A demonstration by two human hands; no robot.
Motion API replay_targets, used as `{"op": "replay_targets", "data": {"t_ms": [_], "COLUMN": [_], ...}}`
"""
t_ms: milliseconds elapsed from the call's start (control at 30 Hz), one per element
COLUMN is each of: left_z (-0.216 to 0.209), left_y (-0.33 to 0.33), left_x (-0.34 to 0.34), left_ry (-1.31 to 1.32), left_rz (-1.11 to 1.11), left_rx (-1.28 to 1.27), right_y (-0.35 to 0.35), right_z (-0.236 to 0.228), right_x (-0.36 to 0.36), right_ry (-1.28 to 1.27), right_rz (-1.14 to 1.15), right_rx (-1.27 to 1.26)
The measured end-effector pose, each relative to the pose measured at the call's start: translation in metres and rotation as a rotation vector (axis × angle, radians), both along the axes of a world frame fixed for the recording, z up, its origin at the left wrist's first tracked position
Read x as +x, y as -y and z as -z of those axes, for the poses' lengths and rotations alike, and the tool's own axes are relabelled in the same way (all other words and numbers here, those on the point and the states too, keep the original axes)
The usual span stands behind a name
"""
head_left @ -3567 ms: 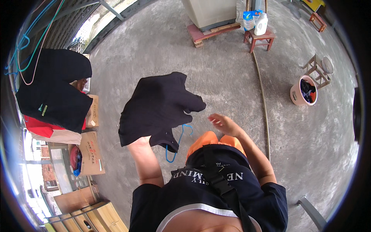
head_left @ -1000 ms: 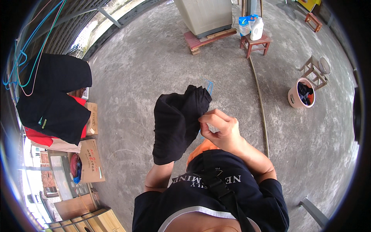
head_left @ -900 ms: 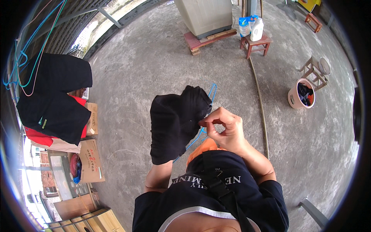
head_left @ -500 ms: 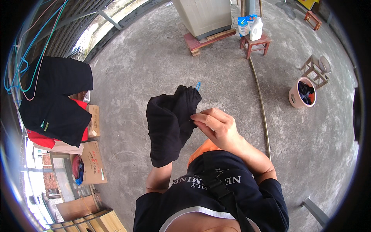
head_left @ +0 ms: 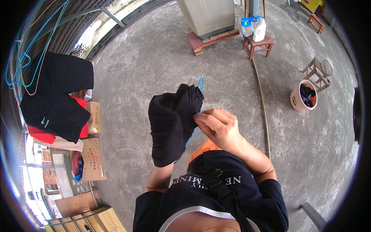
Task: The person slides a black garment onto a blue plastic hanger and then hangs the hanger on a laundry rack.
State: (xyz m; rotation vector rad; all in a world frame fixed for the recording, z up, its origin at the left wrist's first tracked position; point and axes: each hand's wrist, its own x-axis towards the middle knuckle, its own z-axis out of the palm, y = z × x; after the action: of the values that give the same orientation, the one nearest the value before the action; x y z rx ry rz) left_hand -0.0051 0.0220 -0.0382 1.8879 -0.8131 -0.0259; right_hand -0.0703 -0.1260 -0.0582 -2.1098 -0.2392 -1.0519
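A black garment [head_left: 170, 125] hangs bunched in front of me, draped over my left forearm [head_left: 159, 177]. My left hand is hidden behind or inside the cloth, so its fingers do not show. With thumb and forefinger, my right hand [head_left: 220, 124] pinches the garment's right edge. Behind that edge runs a blue hanger [head_left: 201, 83]; its hooked end shows above the cloth, and another stretch of it shows below my right fingertips.
At left, black shorts [head_left: 58, 100] hang near loose hangers [head_left: 29, 58], above cardboard boxes [head_left: 92, 158]. A pink bucket [head_left: 297, 98] of dark clothes stands at right. A hose [head_left: 259, 89] crosses the floor toward a stool [head_left: 258, 47] with a white bottle [head_left: 259, 31]; a grey appliance [head_left: 208, 17] stands nearby.
More of the blue hanger now shows above the garment and along its right edge. My right hand keeps its pinch, and the cloth has shifted slightly right.
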Motion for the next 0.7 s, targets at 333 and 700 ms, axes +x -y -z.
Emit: {"op": "replay_targets", "data": {"t_ms": [333,700], "left_z": [-0.031,-0.011], "left_y": [0.008,-0.002], "left_x": [-0.003,-0.012], "left_ry": [0.504,0.032], "left_rz": [-0.002,-0.087], "left_rx": [0.453,0.128], "right_y": [-0.006,-0.006], "right_z": [0.005,0.0], "right_x": [0.0,-0.006], "right_ry": [0.021,-0.019], "right_rz": [0.044,-0.032], "right_rx": [0.024,0.08]}}
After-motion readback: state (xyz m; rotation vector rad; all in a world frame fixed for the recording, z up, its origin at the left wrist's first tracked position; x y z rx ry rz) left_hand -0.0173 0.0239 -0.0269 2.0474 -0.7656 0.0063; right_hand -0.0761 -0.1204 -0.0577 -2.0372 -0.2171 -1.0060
